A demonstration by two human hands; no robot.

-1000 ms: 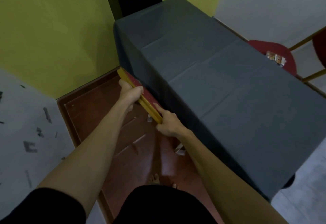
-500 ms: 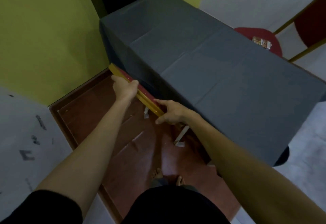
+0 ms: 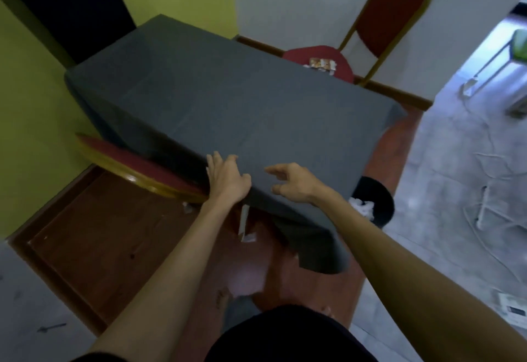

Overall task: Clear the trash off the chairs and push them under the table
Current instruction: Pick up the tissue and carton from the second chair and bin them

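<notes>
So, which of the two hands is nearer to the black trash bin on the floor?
Right. The right hand hovers over the table edge on the side of the trash bin. The left hand is farther away, beside the near chair.

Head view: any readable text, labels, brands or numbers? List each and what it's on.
None can be read.
Wrappers on the far chair's seat: printed, too blurred to read.
Paper item on the floor at lower right: dark patch, too small and blurred to read.
Grey tablecloth, near chair back, black bin: no print visible.
</notes>
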